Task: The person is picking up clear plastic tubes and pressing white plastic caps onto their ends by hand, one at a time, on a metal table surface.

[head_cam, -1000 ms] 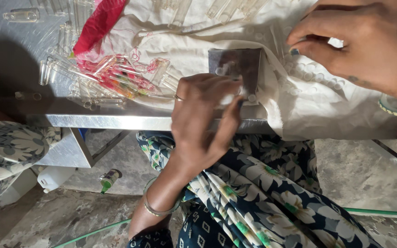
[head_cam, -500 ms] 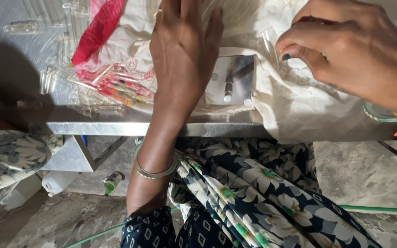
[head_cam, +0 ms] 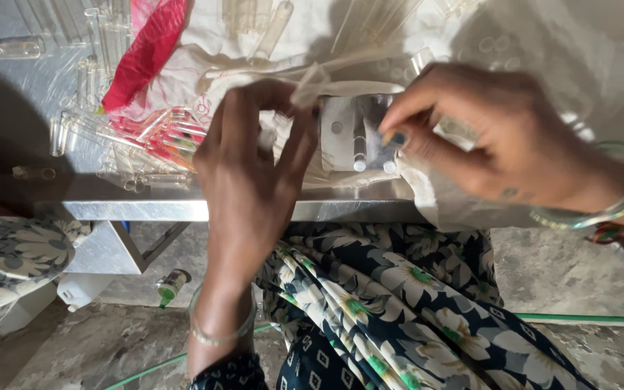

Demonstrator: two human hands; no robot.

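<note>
Metal, flat and grey, the small square plate with upright pins (head_cam: 355, 137) sits between both hands on the white cloth (head_cam: 543, 65). The left hand (head_cam: 250, 180) is loosely curled, fingertips on the cloth just beside the plate; whether it pinches anything I cannot tell. The right hand (head_cam: 492, 144) is narrowed to a pinch, fingertips touching the plate's right edge. Clear glass tubes (head_cam: 110, 144) lie heaped on the steel table (head_cam: 182, 209), over a concrete floor (head_cam: 572, 267).
</note>
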